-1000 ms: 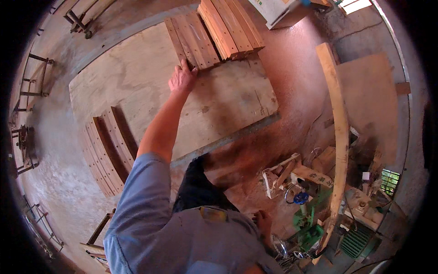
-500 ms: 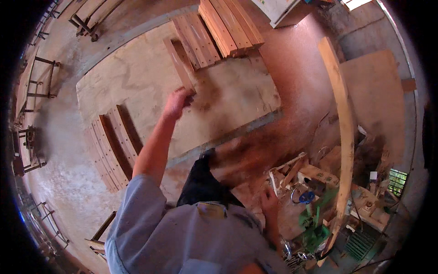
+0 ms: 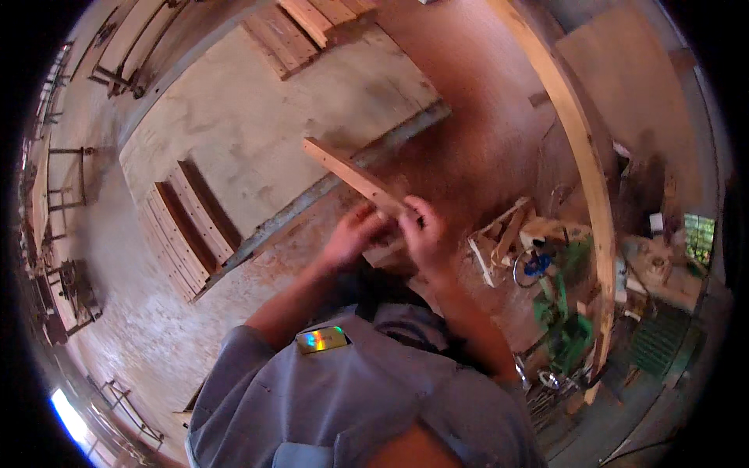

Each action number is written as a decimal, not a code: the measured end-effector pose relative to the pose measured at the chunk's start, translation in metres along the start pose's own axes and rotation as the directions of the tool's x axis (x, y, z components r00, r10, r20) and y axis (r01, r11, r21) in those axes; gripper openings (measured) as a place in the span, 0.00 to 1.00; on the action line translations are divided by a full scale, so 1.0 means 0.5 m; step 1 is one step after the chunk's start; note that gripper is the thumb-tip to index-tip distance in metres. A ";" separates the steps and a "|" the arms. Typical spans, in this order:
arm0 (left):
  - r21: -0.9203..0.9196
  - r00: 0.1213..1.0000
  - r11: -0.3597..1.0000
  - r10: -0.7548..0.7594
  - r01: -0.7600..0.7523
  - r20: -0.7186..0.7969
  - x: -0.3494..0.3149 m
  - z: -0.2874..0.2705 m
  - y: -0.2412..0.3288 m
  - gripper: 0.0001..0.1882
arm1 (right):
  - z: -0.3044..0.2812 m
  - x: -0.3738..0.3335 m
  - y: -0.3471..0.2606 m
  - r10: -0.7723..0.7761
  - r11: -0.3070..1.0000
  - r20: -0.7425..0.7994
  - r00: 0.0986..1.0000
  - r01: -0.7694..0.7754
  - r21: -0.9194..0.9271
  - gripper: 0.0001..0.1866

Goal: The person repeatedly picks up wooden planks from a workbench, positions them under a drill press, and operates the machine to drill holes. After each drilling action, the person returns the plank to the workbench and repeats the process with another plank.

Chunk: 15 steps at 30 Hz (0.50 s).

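Note:
A reddish-brown wooden strip with small dark holes is held up in front of me, slanting from far left to near right. My right hand is closed round its near end. Beside it, my left hand is closed on the same end, its fingertips partly hidden. On the large pale board a stack of similar strips lies at the far side, next to another stack. More drilled strips lie in rows at the board's left.
A long wooden beam runs down the right side. Beyond its lower part is a green machine with a blue-hubbed handwheel. Wood scraps lie near the machine. Metal-framed racks line the left.
My left hand has lifted the strip off the board and drawn it toward me. My right hand has come up and gripped its near end. The view has turned rightward.

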<state>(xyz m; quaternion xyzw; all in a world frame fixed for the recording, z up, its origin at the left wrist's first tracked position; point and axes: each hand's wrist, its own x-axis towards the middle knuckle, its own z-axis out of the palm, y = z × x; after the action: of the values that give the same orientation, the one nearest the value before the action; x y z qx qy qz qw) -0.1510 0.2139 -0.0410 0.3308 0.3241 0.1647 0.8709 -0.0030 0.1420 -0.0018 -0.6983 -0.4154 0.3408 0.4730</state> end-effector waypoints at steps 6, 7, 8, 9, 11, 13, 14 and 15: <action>-0.310 0.977 0.940 0.080 -0.140 -0.199 0.032 -0.016 -0.002 0.20 | -0.210 -0.201 0.030 0.471 0.551 -0.028 0.882 -0.269 0.790 0.16; -0.295 0.982 0.943 0.115 -0.155 -0.151 0.038 0.010 0.006 0.18 | -0.246 -0.238 0.035 0.420 0.592 -0.043 0.906 -0.238 0.770 0.15; -0.319 0.987 0.934 0.145 -0.159 -0.070 0.055 -0.005 -0.008 0.16 | -0.280 -0.275 0.036 0.370 0.640 -0.067 0.927 -0.202 0.741 0.14; -0.286 0.991 0.950 0.137 -0.129 0.008 0.059 0.045 -0.008 0.15 | -0.320 -0.319 0.042 0.335 0.695 -0.114 0.935 -0.163 0.700 0.14; -0.162 0.958 0.986 0.085 -0.041 0.272 0.085 0.069 -0.029 0.18 | -0.364 -0.401 0.103 0.274 0.838 -0.186 0.943 -0.139 0.528 0.14; -0.143 0.980 0.987 -0.038 0.067 0.198 0.069 0.223 -0.031 0.17 | -0.423 -0.455 0.066 0.352 0.736 -0.175 0.919 -0.157 0.658 0.16; -0.121 0.969 0.989 -0.054 0.085 0.241 0.073 0.268 -0.056 0.16 | -0.448 -0.495 0.073 0.372 0.754 -0.279 0.885 -0.112 0.648 0.16; -0.104 0.960 0.991 -0.057 0.089 0.275 0.081 0.309 -0.075 0.16 | -0.472 -0.528 0.081 0.380 0.772 -0.369 0.848 -0.072 0.631 0.16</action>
<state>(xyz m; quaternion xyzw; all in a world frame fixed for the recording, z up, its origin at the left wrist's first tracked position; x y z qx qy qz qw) -0.0147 0.1346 0.0032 0.2875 0.2035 0.1040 0.9301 0.1008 -0.1934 0.0576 -0.6215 -0.0674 0.3270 0.7087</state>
